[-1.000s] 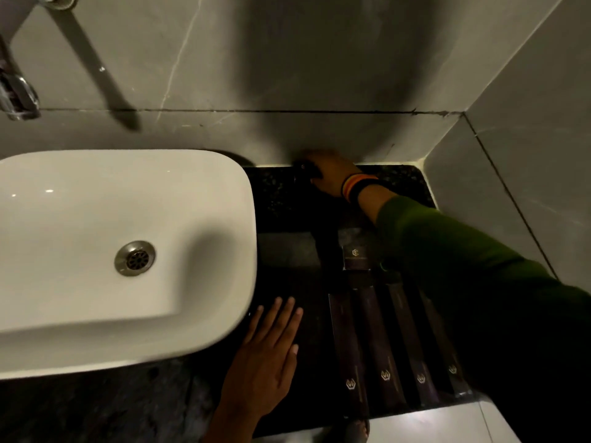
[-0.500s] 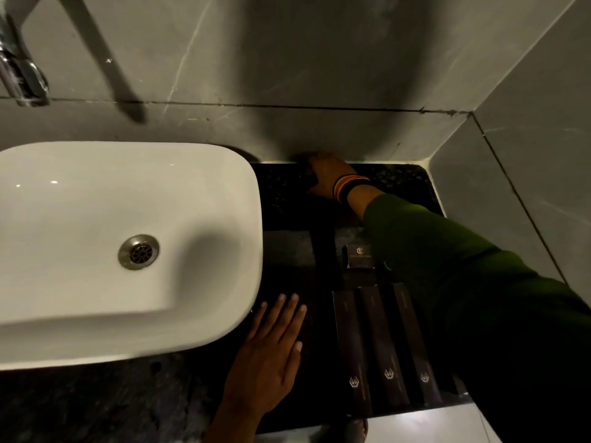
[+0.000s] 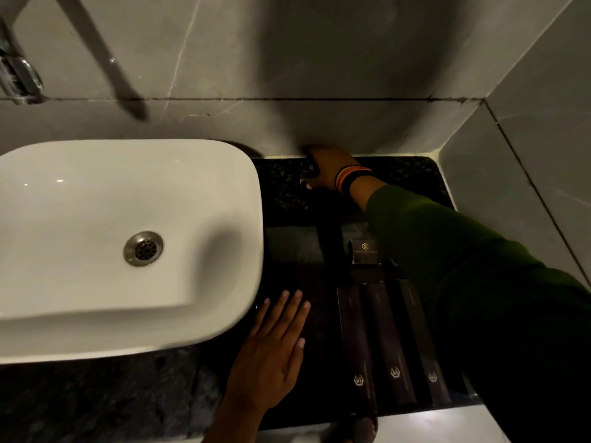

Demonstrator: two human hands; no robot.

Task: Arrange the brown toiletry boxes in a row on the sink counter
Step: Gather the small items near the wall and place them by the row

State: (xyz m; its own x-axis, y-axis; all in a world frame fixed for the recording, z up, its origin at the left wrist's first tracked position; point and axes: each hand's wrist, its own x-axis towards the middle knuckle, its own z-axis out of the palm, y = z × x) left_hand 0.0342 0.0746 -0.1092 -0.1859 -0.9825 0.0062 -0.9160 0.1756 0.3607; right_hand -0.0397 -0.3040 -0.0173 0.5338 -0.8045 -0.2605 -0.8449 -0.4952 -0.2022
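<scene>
No readable words anywhere. Only pale emblems on the brown boxes: a small hexagon-like logo near the close end of the left long box, of the middle long box and of the right long box. A similar gold emblem atop the small upright box, with a line of print beneath, too small to make out.

My sleeve is dark green, my wristband striped black, orange and red. The long boxes are dark brown with pale logos. The basin is white, the counter speckled black, the wall tiles grey.
</scene>
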